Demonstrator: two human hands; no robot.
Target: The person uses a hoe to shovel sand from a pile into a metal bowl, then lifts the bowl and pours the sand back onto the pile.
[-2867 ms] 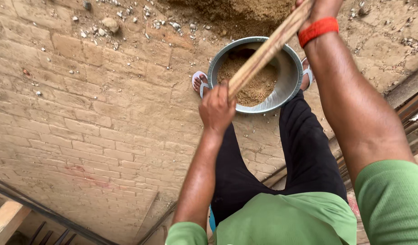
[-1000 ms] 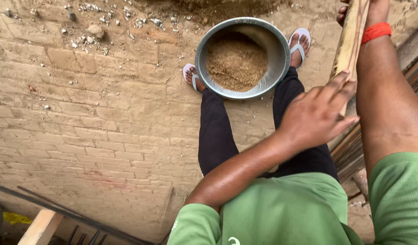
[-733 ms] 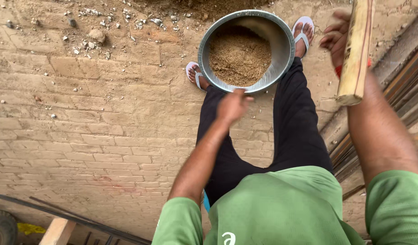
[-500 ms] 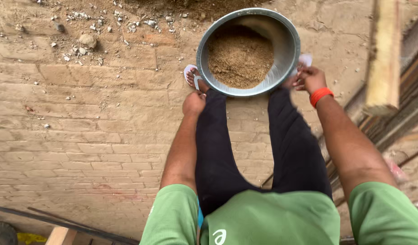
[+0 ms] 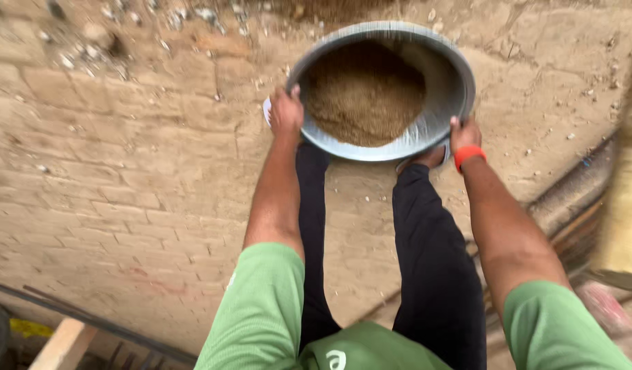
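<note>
While hands grip pan (image 5: 439, 127), pebbles (image 5: 96, 41), plank (image 5: 621, 205) nearby

There is only one view, from a camera worn on the person's head. It looks almost straight down along the body, over the green shirt (image 5: 371, 349) and black trousers (image 5: 432, 260), to the brick floor (image 5: 124, 178). The far end of the view is at the top, where both hands meet a metal basin (image 5: 453, 82). The arms are close; the floor is farther.
</note>
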